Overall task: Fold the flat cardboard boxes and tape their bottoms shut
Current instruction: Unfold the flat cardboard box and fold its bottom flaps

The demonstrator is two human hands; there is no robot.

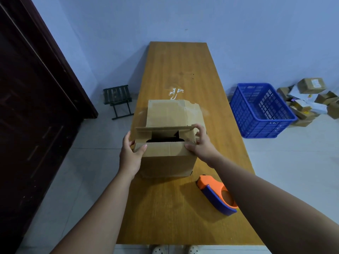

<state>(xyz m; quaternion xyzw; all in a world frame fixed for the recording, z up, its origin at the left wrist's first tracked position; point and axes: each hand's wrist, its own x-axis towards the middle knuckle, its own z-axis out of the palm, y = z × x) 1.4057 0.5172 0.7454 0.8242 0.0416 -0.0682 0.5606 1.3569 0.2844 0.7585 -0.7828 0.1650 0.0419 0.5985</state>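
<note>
At the far left stands a dark door (36, 107), and just past it a small folding stool (118, 100) sits on the floor beside the long wooden table (183, 66). The left hand (130, 154) grips the left top corner of the cardboard box (168, 165), with its thumb laid on the near flap (165, 149) and its fingers wrapped round the side. The box stands upright on the table in front of the person, already opened into shape. Its near flap is pressed down, its far flap (170, 114) stands up, and a dark gap shows between them. The right hand (200, 143) holds the right top corner, thumb on the near flap and fingers curled over the right side flap. The step in hand looks to be closing the flaps of the end that faces up, most likely the bottom that is to be taped. The next move calls for bringing the far flap down to meet the near one. One hand must then hold the seam flat while the other reaches for the orange and blue tape dispenser (216, 195), which lies on the table just right of the box and under the right forearm. Further right on the floor are a blue crate (260, 110) and a heap of small parcels (311, 99).
</note>
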